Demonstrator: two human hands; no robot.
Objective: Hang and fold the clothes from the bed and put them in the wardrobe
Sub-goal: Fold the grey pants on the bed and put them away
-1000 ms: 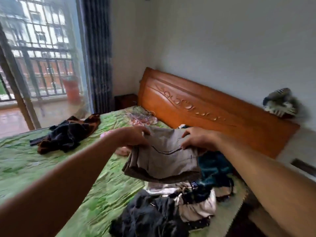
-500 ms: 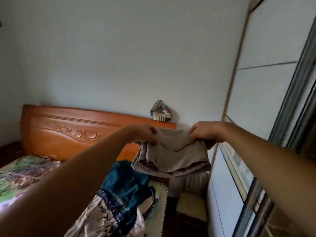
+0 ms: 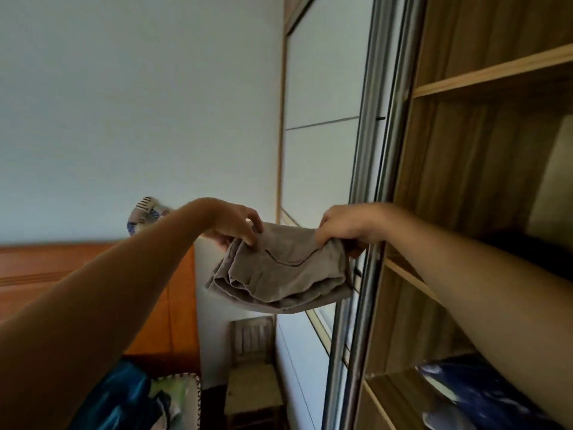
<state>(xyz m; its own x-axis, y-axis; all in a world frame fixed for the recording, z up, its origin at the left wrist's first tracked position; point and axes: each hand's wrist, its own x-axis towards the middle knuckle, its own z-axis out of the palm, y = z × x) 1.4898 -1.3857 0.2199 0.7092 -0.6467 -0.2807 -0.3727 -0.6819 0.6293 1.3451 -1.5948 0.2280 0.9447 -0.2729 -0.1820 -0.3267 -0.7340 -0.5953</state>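
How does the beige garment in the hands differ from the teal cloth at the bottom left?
The beige garment is folded; the teal cloth looks rumpled. The garment is held up by the left hand and right hand; the cloth lies on the bed. Both are outside the wardrobe.

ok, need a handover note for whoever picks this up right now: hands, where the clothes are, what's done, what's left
Left hand: grips the top left corner of the folded beige garment.
Right hand: grips its top right corner.
Garment: held in the air in front of the open wardrobe, about level with the middle shelf, not on it yet.
Done: this piece is folded.
Left: set it on a shelf. At least the teal clothes below the headboard are not yet put away.
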